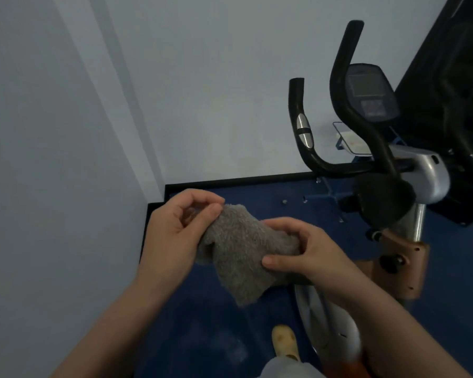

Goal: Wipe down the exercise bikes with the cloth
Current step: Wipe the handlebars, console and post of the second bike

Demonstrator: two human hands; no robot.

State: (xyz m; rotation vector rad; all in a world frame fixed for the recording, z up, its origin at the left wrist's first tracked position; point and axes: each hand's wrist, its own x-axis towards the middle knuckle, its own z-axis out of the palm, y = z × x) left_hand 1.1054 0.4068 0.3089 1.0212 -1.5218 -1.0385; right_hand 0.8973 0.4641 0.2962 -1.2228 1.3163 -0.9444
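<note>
Loosely bunched between the left hand (175,230), which pinches its upper edge, and the gripping right hand (298,252), the cloth (241,252) hangs midair beside the exercise bike (388,170), so its dangling corner could slip free or wipe poorly.

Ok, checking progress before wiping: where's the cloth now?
Head view, lower centre: the grey cloth is held between left hand and right hand, left of the exercise bike.
</note>
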